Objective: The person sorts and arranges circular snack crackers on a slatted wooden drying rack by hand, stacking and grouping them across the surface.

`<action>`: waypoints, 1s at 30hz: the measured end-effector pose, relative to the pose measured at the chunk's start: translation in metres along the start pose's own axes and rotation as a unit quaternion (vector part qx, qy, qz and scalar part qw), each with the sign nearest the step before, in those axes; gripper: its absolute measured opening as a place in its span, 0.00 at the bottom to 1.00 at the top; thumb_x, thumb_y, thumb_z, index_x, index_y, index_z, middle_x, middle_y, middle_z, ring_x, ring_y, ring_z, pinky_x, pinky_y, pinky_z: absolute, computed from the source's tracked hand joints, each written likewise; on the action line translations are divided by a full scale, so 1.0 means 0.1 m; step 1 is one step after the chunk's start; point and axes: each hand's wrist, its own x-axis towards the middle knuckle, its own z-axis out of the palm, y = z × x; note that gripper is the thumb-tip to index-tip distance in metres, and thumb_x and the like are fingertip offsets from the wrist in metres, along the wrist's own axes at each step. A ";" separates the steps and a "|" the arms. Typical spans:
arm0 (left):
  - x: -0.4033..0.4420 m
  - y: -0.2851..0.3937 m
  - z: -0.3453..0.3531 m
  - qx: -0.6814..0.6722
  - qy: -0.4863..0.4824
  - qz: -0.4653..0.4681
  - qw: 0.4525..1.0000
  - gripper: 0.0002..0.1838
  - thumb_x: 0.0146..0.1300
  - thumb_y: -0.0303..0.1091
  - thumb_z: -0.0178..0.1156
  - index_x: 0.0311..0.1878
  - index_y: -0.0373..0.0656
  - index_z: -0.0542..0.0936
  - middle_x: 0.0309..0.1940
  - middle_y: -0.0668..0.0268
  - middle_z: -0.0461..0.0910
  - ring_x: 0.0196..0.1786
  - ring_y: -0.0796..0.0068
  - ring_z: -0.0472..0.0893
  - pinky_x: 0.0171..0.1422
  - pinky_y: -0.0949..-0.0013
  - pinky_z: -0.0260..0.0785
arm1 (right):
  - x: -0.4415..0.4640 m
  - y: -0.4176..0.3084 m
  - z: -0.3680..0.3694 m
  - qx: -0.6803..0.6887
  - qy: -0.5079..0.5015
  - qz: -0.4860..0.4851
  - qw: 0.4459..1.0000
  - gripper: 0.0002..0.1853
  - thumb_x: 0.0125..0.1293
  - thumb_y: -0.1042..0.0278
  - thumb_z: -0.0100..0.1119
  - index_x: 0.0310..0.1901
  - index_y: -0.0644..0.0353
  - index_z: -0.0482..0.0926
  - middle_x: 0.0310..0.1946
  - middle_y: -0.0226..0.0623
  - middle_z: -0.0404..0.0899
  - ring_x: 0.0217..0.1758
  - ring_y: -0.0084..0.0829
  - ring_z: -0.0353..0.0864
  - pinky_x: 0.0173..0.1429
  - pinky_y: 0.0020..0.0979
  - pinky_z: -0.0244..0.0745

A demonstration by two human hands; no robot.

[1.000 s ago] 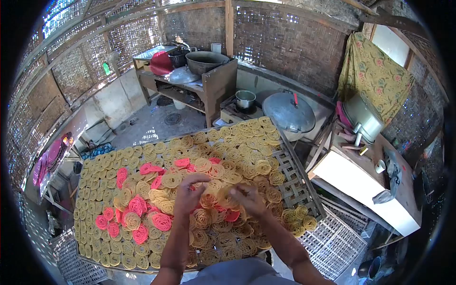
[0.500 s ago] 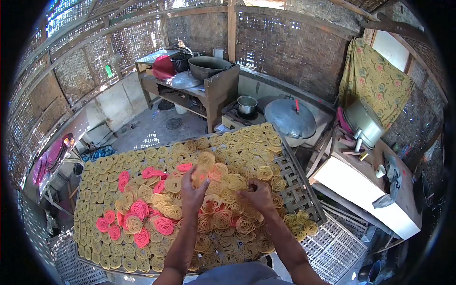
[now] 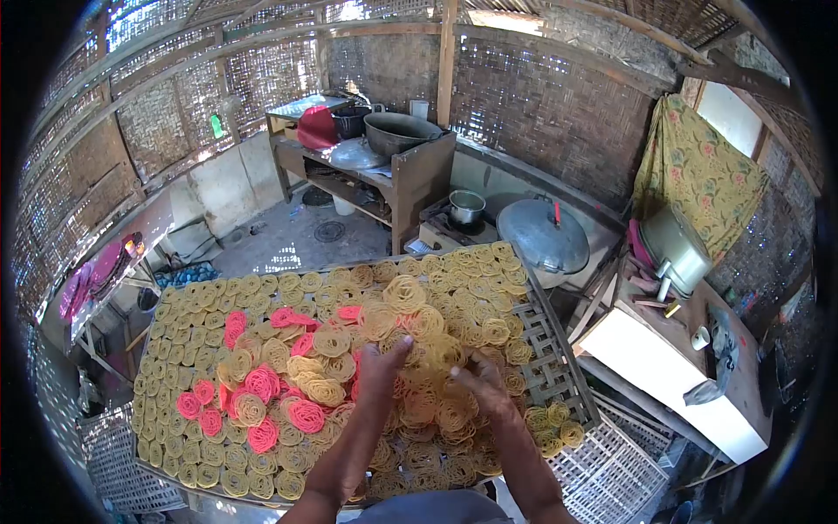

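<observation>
My left hand (image 3: 381,365) is closed around the near-left edge of a loose cluster of yellow coiled crackers (image 3: 404,295), thin strands wound into lacy discs. Its thumb shows, while the other fingers are mostly behind the discs. At the cluster's right side, my right hand (image 3: 485,384) pinches yellow discs between thumb and fingers. The cluster is held above a woven bamboo rack (image 3: 548,351) covered with similar yellow coils. Pink coiled crackers (image 3: 262,382) lie among loose yellow ones left of my hands.
Behind the rack stand a wooden table with a large pot (image 3: 400,133), a small pot (image 3: 466,206) on a stove, and a big lidded pan (image 3: 543,234). A white-sided cabinet (image 3: 672,384) is at the right. A woven bamboo panel (image 3: 602,458) lies below the rack's right end.
My left hand has moved right, closer to my right hand, and now grips the cluster's near edge. The bunched yellow discs have shifted to the right. The camera view has tilted slightly.
</observation>
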 end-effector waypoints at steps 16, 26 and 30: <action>-0.04 -0.12 -0.05 0.103 -0.105 -0.063 0.987 0.18 0.63 0.32 0.69 0.56 0.39 0.82 0.43 0.67 0.86 0.43 0.78 0.82 0.51 0.72 0.73 | 0.24 -0.20 0.24 0.068 0.074 0.013 0.995 0.21 0.75 0.51 0.60 0.49 0.65 0.80 0.38 0.25 0.78 0.43 0.18 0.70 0.52 0.26 0.70; -0.09 0.03 0.05 0.043 -0.044 -0.032 0.998 0.17 0.68 0.40 0.64 0.54 0.40 0.82 0.40 0.65 0.86 0.40 0.77 0.81 0.48 0.71 0.74 | 0.15 -0.26 0.19 -0.141 0.087 -0.085 0.982 0.22 0.81 0.50 0.48 0.47 0.65 0.80 0.33 0.26 0.77 0.40 0.20 0.71 0.48 0.27 0.71; 0.03 -0.05 -0.04 0.058 -0.038 0.014 0.997 0.15 0.68 0.40 0.62 0.51 0.41 0.82 0.39 0.65 0.86 0.40 0.77 0.81 0.47 0.70 0.74 | 0.18 -0.18 0.21 -0.173 0.112 -0.147 0.967 0.24 0.81 0.49 0.46 0.50 0.66 0.81 0.33 0.29 0.78 0.38 0.20 0.73 0.45 0.27 0.73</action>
